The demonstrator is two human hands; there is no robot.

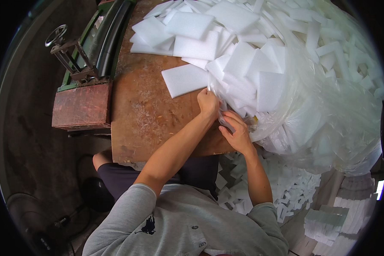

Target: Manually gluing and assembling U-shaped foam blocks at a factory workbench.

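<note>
A large clear plastic bag (281, 123) lies over the right side of the wooden table, full of white foam pieces. My left hand (208, 103) is closed in a fist on the gathered edge of this bag. Just to its right, my right hand (238, 133) has its thumb and bent fingers around the same strip of plastic. Flat white foam sheets (237, 64) are heaped loosely at the bag's mouth, beyond both hands. One single foam sheet (185, 80) rests on the wood beside my left hand.
The brown wooden table (143, 111) has a front edge close to my body. At its left stands a green-framed roller machine (83, 55) with a metal handwheel (56, 36) and a reddish block (82, 107). Small white pieces (294, 183) cover the floor at lower right, near stacked white blocks (326, 224).
</note>
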